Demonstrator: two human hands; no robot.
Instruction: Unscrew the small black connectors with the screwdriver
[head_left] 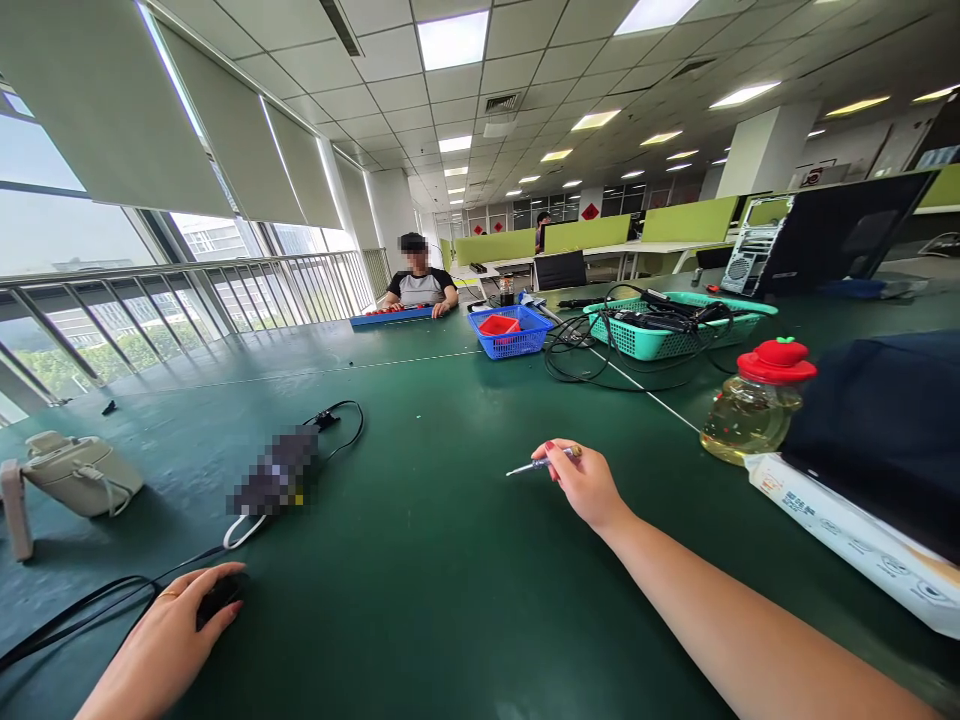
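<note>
A small screwdriver [541,463] is pinched between the fingertips of the right hand [583,484], just above the green table [450,560], well in front of the blue basket [511,333]. A black mouse [219,596], nearer the table's front edge, is covered and loosely grasped by the left hand [169,640]. A red-lidded jar [757,402] stands to the basket's right.

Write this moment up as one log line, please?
left hand: resting on black mouse | right hand: holding small screwdriver above green table
</note>
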